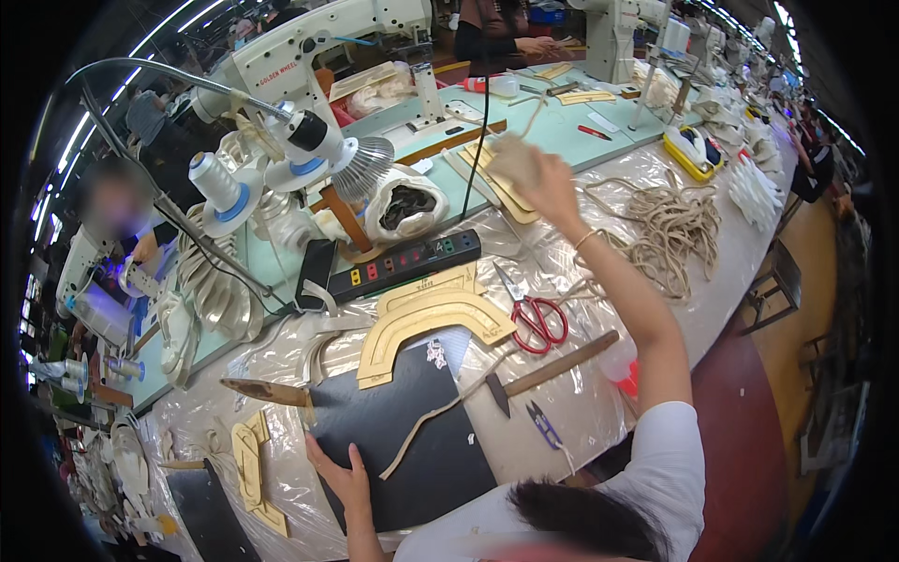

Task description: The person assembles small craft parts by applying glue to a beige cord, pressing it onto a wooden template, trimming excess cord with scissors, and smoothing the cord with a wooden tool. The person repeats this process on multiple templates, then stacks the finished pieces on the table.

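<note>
On the plastic-covered workbench (581,412): one hand up with a piece, one hand flat on the mat.

Right hand (551,183) raised at arm's length, fingers closed round a small tan piece (515,157), blurred, held well above the bench; thin bracelet at the wrist. Left hand (342,478) open, palm down, fingers spread on the near-left edge of the black mat (403,440), gripping nothing. A thin tan strip (440,412) curves across the mat. Tan arch-shaped templates (431,323) overlap the mat's far edge; red-handled scissors (538,318) just beside them. A hammer (552,368) and small blue snips (543,426) lie right of the mat. Farther off: black power strip (403,265), heap of tan cord (670,229), lamp (342,159).
</note>
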`<state>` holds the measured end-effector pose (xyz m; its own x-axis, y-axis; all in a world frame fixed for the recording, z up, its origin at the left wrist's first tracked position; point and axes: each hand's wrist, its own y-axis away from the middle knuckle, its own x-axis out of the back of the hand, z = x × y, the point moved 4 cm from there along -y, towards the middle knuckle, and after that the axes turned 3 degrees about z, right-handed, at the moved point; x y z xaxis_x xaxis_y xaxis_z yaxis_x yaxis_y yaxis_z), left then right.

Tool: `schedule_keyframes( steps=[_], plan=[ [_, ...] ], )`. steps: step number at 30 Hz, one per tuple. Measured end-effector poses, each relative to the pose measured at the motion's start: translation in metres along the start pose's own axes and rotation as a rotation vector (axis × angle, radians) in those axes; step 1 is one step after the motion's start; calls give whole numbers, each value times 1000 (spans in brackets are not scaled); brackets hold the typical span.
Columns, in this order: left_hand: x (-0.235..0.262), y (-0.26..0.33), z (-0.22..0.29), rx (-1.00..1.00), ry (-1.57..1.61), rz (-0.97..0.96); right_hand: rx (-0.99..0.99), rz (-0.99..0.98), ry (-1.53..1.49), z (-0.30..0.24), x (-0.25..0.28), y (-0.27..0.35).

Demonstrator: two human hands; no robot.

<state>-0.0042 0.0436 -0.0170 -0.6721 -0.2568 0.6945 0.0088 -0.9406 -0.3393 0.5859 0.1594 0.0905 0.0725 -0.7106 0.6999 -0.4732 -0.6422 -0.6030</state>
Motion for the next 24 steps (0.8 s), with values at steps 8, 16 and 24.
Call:
schedule_keyframes(
  steps=[8, 16, 24],
  plan=[
    [-4, -3, 2, 51, -235, -90, -572, -42, 453, 158, -80, -95],
    [-3, -3, 8, 78, -256, -110, -624, -234, 466, 196, -114, -103],
    [-3, -5, 6, 44, -297, -119, -600, -245, 550, 181, -107, -106]
  ],
)
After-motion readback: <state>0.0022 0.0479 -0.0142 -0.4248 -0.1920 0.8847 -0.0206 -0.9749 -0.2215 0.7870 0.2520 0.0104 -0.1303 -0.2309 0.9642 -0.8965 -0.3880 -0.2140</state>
